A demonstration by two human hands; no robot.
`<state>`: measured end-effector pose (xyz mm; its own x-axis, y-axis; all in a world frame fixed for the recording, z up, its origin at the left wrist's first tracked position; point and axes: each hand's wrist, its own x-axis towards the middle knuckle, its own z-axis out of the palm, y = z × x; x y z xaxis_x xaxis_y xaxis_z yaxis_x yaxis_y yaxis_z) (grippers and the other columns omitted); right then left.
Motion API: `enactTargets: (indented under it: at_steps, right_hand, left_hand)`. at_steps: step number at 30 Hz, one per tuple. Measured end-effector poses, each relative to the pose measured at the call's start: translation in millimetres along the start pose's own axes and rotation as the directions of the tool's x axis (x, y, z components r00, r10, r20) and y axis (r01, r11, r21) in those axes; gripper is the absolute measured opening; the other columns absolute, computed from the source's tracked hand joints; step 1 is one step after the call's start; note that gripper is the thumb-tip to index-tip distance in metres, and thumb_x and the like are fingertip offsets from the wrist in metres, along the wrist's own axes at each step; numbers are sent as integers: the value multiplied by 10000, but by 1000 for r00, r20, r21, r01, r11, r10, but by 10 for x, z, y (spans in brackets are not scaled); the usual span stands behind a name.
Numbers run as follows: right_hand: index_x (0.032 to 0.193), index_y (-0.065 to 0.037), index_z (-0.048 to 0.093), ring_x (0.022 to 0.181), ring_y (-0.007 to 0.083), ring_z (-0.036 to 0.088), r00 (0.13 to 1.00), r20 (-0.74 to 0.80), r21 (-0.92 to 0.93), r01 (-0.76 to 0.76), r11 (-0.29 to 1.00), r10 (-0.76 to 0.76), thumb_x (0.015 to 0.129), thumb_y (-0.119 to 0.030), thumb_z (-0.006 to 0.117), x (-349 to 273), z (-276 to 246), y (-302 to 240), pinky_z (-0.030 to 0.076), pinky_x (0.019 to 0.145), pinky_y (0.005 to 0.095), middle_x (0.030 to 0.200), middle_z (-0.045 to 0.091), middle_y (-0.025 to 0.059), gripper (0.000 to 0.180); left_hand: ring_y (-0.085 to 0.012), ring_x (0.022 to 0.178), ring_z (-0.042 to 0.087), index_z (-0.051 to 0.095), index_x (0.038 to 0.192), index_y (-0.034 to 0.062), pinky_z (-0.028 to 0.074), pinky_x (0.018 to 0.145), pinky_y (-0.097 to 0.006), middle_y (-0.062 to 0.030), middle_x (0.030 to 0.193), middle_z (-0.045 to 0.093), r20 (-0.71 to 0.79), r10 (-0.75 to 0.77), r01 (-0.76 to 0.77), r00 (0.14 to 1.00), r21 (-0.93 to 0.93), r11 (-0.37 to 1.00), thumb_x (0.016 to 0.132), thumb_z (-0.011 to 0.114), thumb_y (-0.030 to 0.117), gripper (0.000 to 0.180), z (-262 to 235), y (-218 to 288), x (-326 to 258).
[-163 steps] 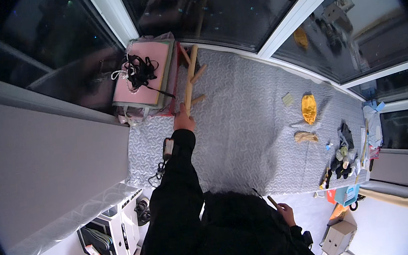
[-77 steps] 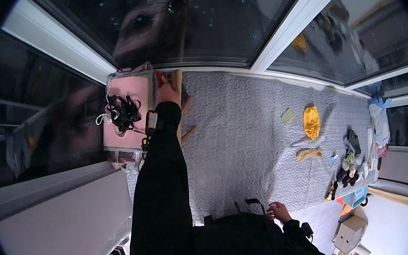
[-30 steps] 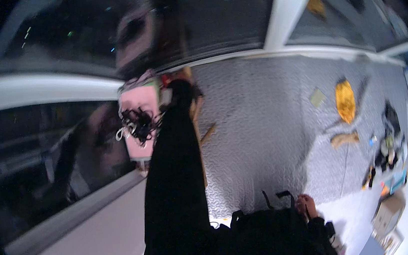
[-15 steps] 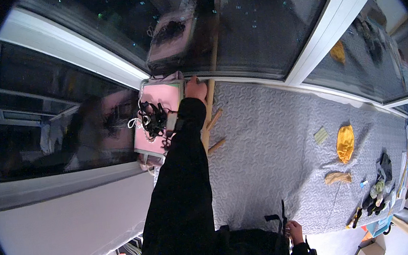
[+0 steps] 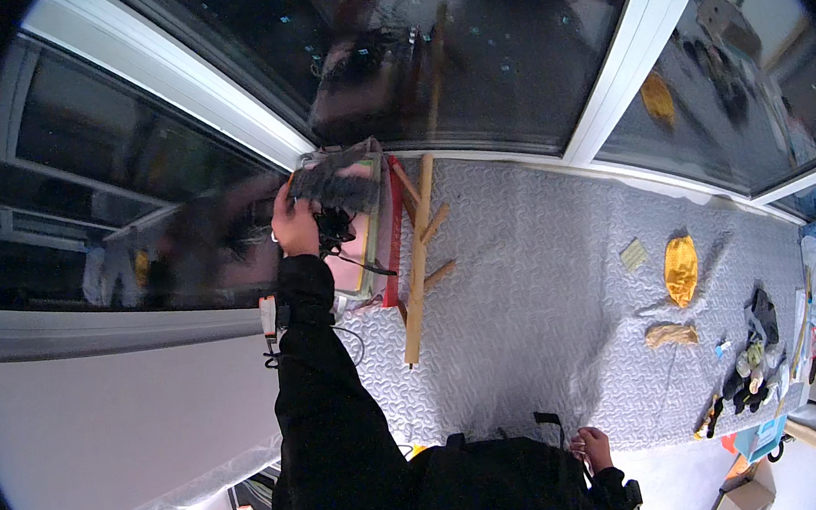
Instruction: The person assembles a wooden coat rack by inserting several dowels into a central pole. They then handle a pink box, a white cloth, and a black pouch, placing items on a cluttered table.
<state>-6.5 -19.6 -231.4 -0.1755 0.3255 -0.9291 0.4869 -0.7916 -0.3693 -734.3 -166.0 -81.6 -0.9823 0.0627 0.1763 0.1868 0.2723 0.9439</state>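
At the window corner stands a pink case (image 5: 362, 235) with a pale edge. A see-through dark grey cover (image 5: 345, 184) is drawn over its far part, and tangled black cords (image 5: 333, 231) lie on its top. My left hand (image 5: 296, 225) is at the case's left edge, its fingers curled on the cover's edge; the exact grip is partly hidden. Low in the view, close to my body, my right hand (image 5: 593, 445) has its fingers bent together beside a black strap (image 5: 548, 419). What it holds, if anything, is too small to make out.
A wooden rack with pegs (image 5: 420, 264) lies right of the case, next to a red strip (image 5: 393, 237). Farther right on the grey quilted cover (image 5: 521, 272) are a yellow pouch (image 5: 680, 269), a beige cloth (image 5: 672, 335), a green square (image 5: 633, 254) and dark clothing (image 5: 750, 382). Dark window panes (image 5: 466, 57) border the far side.
My left hand has moved from the case's right side to its left edge. The grey cover now lies over the case's far part, and the red strip has come into view. My right hand stays low.
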Motion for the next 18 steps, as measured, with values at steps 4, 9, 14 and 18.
enactTargets:
  at_steps: [4,9,14,18]
  right_hand:
    - [1084,-6,576,628,179,616,1000,-2,-38,26,999,-26,925,-175,558,-32,-24,65,493,505,297,830,642,123,233]
    - [1020,2,606,612,163,606,996,-83,-89,8,996,-16,916,-210,575,8,18,119,467,477,293,770,617,73,237]
    - [929,36,637,609,154,607,988,-15,-218,146,965,-152,941,-257,555,-1,72,90,496,542,292,728,652,85,304]
    - [917,13,649,620,179,630,969,-67,-275,211,938,-237,917,-261,540,-10,188,67,525,594,322,752,673,74,294]
  left_hand:
    - [-535,1162,472,127,1512,96,401,991,-521,-318,1378,410,-28,-237,186,971,712,677,807,620,285,882,-201,-618,-271]
    - [-550,1234,392,309,1467,101,370,1007,-588,-294,1496,251,290,-121,-208,949,869,449,840,563,502,787,141,-1302,-972]
    - [-422,1311,337,485,1346,127,298,1069,-544,-134,1446,404,458,38,-331,888,580,744,865,606,397,565,217,-1935,-785]
    - [-473,1374,227,397,1441,161,190,1074,-656,-139,1533,299,602,-428,-709,674,689,-146,897,495,521,659,218,-1892,-407]
